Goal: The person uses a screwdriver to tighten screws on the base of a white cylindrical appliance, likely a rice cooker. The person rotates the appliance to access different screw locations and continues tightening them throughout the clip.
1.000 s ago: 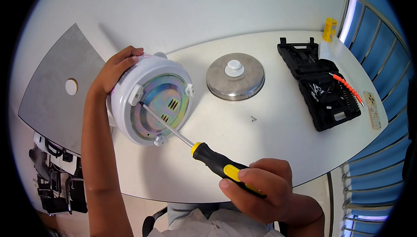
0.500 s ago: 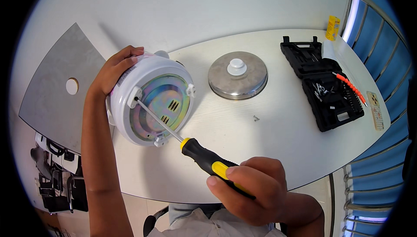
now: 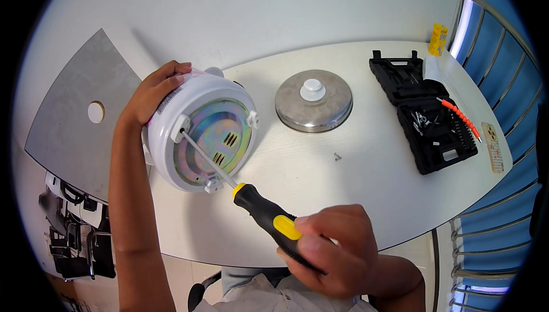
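Table [image 3: 366,197]: pale, curved edges, carries everything below.
Appliance [image 3: 200,134]: white round cooker body, tipped on its side at the table's left edge, iridescent metal base plate facing the camera, white mounting tabs around the rim.
Tool case [image 3: 426,114]: black, open, near the right edge, bits and an orange-tipped row inside.
Lid [image 3: 313,101]: round steel, white knob up, flat on the table between appliance and tool case, touching neither.
Left hand [image 3: 153,92]: fingers curled over the appliance's upper left rim, gripping it.
Right hand [image 3: 334,252]: at the near edge, fingers wrapped tight round the screwdriver's handle.
Screwdriver [image 3: 269,220]: black and yellow handle, shaft angled up-left, tip at the white tab on the appliance's upper left rim.
Screw [image 3: 337,156]: small, loose on the table, just below the lid.
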Motion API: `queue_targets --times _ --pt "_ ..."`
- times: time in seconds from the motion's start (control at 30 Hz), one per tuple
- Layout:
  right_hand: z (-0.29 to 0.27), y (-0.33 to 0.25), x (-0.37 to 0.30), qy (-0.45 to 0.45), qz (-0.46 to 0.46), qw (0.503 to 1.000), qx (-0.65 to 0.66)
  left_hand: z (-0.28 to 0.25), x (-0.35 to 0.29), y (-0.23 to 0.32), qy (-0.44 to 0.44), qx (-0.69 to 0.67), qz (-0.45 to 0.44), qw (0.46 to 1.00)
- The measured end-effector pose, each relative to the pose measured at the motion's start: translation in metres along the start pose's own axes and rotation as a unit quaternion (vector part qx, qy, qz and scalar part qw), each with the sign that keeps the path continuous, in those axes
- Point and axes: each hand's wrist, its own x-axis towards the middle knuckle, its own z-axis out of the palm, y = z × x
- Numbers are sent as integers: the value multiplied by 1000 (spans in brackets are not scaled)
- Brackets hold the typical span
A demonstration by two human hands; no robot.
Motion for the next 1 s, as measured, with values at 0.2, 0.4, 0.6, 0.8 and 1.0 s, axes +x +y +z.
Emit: queue_targets --times 0.2,0.4,0.6,0.8,1.0 --pt "16 2 -1 72 28 990 120 0 -1 3 18 15 -16 1000" --pt "-16 -17 4 -129 189 967 108 0 -3 8 18 38 -32 999" --pt "-57 -25 44 -227 468 784 338 -2 -6 11 36 90 -24 995" --pt "-56 -24 94 -277 615 698 241 0 -9 13 56 178 -10 982" --pt "-47 -14 121 -292 645 684 174 1 -17 9 86 209 19 974"
